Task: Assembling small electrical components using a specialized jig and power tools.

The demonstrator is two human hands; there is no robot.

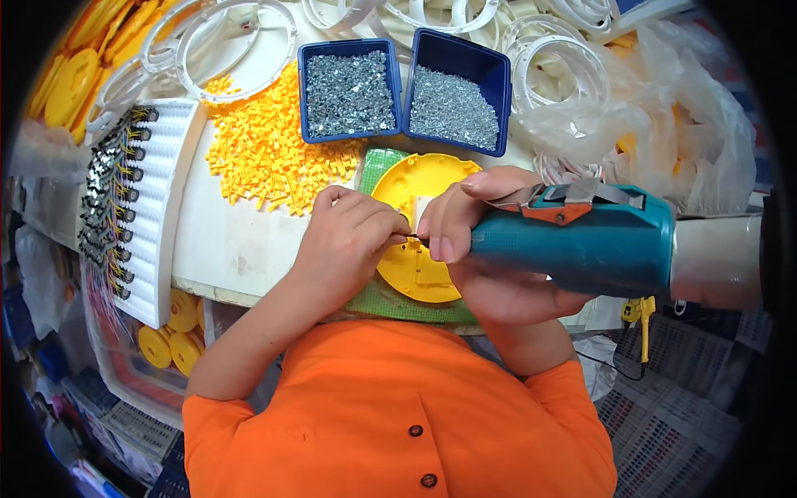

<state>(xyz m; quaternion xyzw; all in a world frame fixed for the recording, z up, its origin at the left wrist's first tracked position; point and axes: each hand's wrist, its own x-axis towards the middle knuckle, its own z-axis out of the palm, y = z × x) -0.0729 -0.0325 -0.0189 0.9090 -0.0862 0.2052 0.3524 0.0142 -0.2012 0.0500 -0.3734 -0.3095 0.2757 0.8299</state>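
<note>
A round yellow plastic housing (398, 278) lies on a green textured mat (382, 303) in front of me. My right hand (457, 220) is wrapped round a teal electric screwdriver (581, 253), held sideways above the housing. Its thin dark bit (421, 241) points left. At the tip of the bit, the thumb and fingers of my left hand (344, 241) are pinched together. Whatever they hold there is too small and covered to make out. Part of the housing's inside is hidden beneath both hands.
Behind the housing stand a blue bin of small metal pieces (353, 135) and a blue bin of screws (452, 51). Small yellow plastic parts (266, 158) are heaped to the left, beside a white foam tray (162, 241) with wired components. White rings (237, 50) and clear plastic bags (664, 116) lie farther back.
</note>
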